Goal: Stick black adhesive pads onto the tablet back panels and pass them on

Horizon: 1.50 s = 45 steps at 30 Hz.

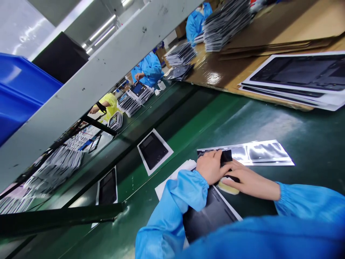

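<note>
My left hand [210, 167] is closed, its fingertips bent down at a small black piece of film [226, 156] on the left end of a shiny clear strip [264, 153]. My right hand [244, 180] touches it from the right, fingers closed and partly hidden behind the left. Under the right palm shows a rounded pale-yellow pad [228, 187] with a black part above it. Below my hands a black panel with white edging [207, 216] lies on the green bench, partly covered by my left sleeve. White sheets [175, 176] stick out beside that sleeve.
Framed black panels [153, 150] lie on the green belt to the left. More panels [302, 73] rest on brown cardboard [291, 28] at the right, near a tall stack [226, 23]. A grey beam [107, 68] crosses the upper left. Co-workers [149, 68] work beyond.
</note>
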Motion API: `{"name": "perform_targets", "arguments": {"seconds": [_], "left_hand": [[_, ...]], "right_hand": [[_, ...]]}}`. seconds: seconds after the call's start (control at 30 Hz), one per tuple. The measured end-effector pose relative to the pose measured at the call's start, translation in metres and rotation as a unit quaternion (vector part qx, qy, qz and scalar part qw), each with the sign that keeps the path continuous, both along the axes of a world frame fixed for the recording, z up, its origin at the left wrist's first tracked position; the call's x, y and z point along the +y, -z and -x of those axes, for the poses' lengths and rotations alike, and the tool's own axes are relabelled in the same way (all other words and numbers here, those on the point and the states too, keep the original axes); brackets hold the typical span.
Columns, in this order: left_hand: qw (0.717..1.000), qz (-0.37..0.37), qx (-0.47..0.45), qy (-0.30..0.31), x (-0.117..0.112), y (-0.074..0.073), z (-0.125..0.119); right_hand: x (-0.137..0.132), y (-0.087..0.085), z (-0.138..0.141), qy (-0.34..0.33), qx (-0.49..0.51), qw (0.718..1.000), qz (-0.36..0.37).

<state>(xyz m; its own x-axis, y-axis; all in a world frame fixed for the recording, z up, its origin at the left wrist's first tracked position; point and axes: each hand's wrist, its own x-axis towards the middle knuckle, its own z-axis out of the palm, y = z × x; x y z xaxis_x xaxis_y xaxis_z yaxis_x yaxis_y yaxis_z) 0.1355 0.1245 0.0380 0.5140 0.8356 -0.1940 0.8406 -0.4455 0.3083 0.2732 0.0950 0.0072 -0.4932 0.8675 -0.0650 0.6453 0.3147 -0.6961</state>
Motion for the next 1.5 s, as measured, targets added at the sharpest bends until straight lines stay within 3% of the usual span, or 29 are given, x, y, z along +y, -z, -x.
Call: {"name": "perform_targets", "arguments": {"seconds": [0.1,0.3,0.5,0.6,0.67,0.73,0.8,0.9,0.97,1.0,1.13,1.2,1.33,1.5], "left_hand": [[0.997,0.023,-0.064,-0.044,-0.002,0.001,-0.003],[0.961,0.113,-0.219,-0.128,0.011,0.004,0.014],[0.939,0.064,-0.279,-0.193,0.004,-0.015,0.043],[0.952,-0.028,-0.266,-0.147,-0.018,-0.03,0.055],[0.969,-0.129,-0.192,-0.089,-0.033,-0.037,0.06],[0.971,-0.217,-0.09,-0.047,-0.047,-0.039,0.063],[0.961,-0.276,-0.003,-0.021,-0.057,-0.037,0.065],[0.952,-0.303,0.044,-0.001,-0.069,-0.032,0.071],[0.957,-0.287,0.039,-0.003,-0.077,-0.03,0.079],[0.962,-0.271,0.035,-0.009,-0.08,-0.031,0.084],[0.975,-0.21,0.016,-0.068,-0.089,-0.041,0.106],[0.976,-0.194,-0.018,-0.1,-0.09,-0.048,0.113],[0.97,-0.194,-0.091,-0.118,-0.088,-0.054,0.112],[0.977,-0.154,-0.113,-0.092,-0.088,-0.051,0.108]], "right_hand": [[-0.001,0.005,-0.003,0.014,-0.002,1.0,0.002],[-0.011,0.012,-0.018,0.068,0.014,0.998,0.004],[-0.018,0.009,-0.035,0.149,0.034,0.988,-0.012],[-0.025,-0.002,-0.037,0.187,0.124,0.972,0.065],[-0.032,-0.013,-0.031,0.162,0.27,0.929,0.197],[-0.038,-0.026,-0.018,0.122,0.411,0.844,0.321],[-0.04,-0.037,0.002,0.129,0.475,0.78,0.386],[-0.038,-0.049,0.032,0.189,0.484,0.752,0.407],[-0.034,-0.052,0.045,0.21,0.469,0.766,0.385],[-0.031,-0.053,0.048,0.208,0.451,0.789,0.362],[-0.022,-0.051,0.047,0.122,0.297,0.934,0.155],[-0.021,-0.051,0.046,0.066,0.219,0.973,0.035],[-0.024,-0.051,0.049,0.002,0.132,0.985,-0.107],[-0.027,-0.056,0.053,-0.064,0.092,0.981,-0.161]]}}
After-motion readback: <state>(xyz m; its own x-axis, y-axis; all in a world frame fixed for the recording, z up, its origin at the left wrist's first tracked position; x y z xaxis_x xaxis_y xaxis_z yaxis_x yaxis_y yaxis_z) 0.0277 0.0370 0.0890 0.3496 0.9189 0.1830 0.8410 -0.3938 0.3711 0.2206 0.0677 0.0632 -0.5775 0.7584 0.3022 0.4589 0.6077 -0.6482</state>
